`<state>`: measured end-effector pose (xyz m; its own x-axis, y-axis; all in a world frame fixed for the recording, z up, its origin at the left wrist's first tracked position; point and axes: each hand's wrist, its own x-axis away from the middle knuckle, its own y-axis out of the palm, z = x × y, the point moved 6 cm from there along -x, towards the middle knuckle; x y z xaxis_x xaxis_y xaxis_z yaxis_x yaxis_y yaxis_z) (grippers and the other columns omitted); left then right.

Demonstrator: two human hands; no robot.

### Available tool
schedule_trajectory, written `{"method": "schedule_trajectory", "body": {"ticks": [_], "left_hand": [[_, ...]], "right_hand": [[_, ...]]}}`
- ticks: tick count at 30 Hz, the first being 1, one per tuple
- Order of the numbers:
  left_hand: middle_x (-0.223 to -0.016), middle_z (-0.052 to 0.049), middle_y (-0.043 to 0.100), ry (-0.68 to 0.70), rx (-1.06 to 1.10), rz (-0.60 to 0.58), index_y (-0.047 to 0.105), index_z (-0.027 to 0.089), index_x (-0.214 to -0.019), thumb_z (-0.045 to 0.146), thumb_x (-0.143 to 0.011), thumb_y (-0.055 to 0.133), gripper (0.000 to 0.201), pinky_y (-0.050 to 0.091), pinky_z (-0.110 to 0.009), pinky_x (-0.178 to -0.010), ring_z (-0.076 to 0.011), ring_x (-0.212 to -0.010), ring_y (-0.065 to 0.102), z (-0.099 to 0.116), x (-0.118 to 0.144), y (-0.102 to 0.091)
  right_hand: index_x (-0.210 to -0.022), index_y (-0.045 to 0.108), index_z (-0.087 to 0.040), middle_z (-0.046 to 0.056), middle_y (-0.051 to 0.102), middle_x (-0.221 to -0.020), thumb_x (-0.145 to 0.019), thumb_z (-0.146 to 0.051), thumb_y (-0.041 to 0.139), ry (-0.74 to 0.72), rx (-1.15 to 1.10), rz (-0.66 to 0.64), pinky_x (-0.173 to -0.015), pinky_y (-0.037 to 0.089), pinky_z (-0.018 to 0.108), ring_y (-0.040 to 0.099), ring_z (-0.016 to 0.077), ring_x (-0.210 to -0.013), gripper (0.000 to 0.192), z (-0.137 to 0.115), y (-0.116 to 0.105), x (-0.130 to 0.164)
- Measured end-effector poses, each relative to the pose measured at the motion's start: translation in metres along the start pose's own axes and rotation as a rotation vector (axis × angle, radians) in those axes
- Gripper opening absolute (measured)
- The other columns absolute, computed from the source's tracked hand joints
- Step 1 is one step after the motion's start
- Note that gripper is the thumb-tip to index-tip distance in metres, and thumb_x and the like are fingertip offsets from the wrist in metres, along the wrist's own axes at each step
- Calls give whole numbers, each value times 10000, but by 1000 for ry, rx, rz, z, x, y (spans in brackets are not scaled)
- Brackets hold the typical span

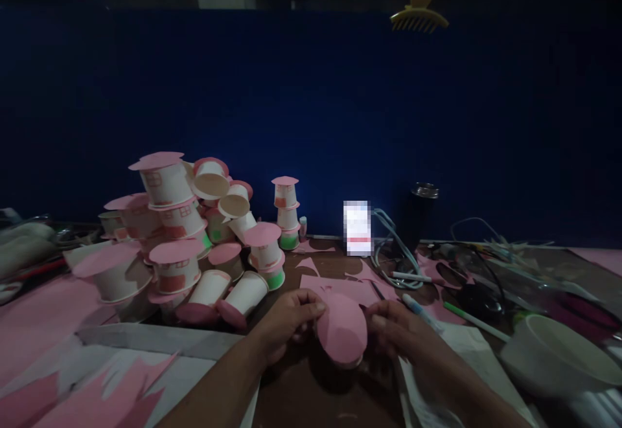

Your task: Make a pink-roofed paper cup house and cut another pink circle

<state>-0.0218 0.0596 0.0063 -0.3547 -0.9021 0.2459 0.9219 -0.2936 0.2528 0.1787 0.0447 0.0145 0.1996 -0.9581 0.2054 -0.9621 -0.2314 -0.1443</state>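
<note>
My left hand (286, 321) and my right hand (396, 331) both grip a paper cup capped with a round pink paper disc (343, 329), held low in the middle over the brown table. The pink disc faces me and hides most of the cup. A glue stick or pen (420, 311) lies just behind my right hand, touching it or tucked in its fingers; I cannot tell which. Behind my left hand rises a heap of finished paper cups (194, 240) with pink lids and red window drawings.
Pink paper scraps (335, 285) lie ahead of my hands and at the left (43, 318). A lit phone (357, 227), cables (393, 247), a dark tumbler (422, 214), pens (473, 321) and a white bowl (558, 350) crowd the right. A blue wall stands behind.
</note>
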Motion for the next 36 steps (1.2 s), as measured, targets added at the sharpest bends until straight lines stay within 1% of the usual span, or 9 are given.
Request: {"method": "schedule_trajectory", "body": {"ticks": [1, 3, 9, 12, 15, 23, 28, 32, 36], "left_hand": [[-514, 98, 399, 0, -2, 7, 513, 178, -734, 437, -640, 768, 375, 94, -174, -390, -23, -419, 239, 0, 0, 0], [-515, 99, 400, 2, -7, 21, 519, 176, -734, 439, -636, 769, 376, 94, -176, -392, -23, -417, 242, 0, 1, -1], [-501, 97, 399, 16, -24, 42, 529, 174, -722, 449, -636, 773, 378, 84, -183, -391, -27, -415, 252, 0, 0, -1], [-508, 96, 408, 29, -34, 58, 540, 171, -727, 461, -625, 777, 389, 96, -182, -396, -26, -415, 259, 1, 1, 0], [-508, 96, 407, 45, -41, 91, 554, 166, -735, 480, -615, 778, 404, 104, -182, -402, -27, -418, 263, 2, 1, 0], [-543, 85, 435, 94, -48, 137, 566, 159, -788, 512, -643, 757, 426, 144, -188, -410, -35, -439, 298, 2, 0, 1], [-571, 61, 489, 0, -87, 101, 530, 163, -754, 569, -679, 700, 446, 150, -188, -397, -37, -440, 338, 0, 1, 0], [-540, 61, 483, -71, -72, 50, 513, 167, -713, 532, -641, 733, 432, 133, -189, -395, -35, -423, 336, -3, 3, 0], [-512, 76, 451, -99, -48, 39, 497, 174, -686, 515, -594, 764, 443, 122, -186, -396, -31, -417, 315, -4, 5, 2]], "right_hand": [[-840, 594, -180, -21, 578, -636, -743, -568, 654, -2, 28, 1, -503, 336, 223, 506, 121, -552, 404, -1, 1, 0], [-705, 545, -185, -49, 502, -560, -723, -609, 655, -35, 56, -5, -487, 248, 221, 413, 96, -509, 438, -3, 5, 1], [-617, 498, -192, -74, 390, -531, -689, -639, 674, -58, 134, -27, -492, 178, 234, 294, 85, -508, 486, -6, 11, 4], [-588, 506, -189, -62, 417, -499, -695, -657, 648, -5, 163, -59, -488, 166, 240, 300, 88, -487, 501, -2, 11, 4], [-586, 543, -182, -48, 451, -503, -664, -644, 678, 37, 171, -84, -481, 163, 239, 312, 90, -486, 488, 3, 12, 4], [-581, 505, -190, -54, 460, -527, -625, -577, 738, 10, 54, -92, -494, 178, 232, 326, 88, -510, 454, 1, 16, 5], [-582, 490, -195, -74, 433, -498, -654, -540, 727, 28, -17, -71, -488, 172, 228, 306, 77, -471, 424, -3, 16, 6], [-584, 470, -201, -85, 396, -471, -676, -547, 715, 27, -15, -74, -466, 131, 233, 270, 69, -442, 433, -4, 15, 6], [-580, 475, -200, -88, 392, -464, -670, -559, 718, 31, -14, -65, -465, 135, 232, 268, 68, -442, 443, -4, 15, 7]]}}
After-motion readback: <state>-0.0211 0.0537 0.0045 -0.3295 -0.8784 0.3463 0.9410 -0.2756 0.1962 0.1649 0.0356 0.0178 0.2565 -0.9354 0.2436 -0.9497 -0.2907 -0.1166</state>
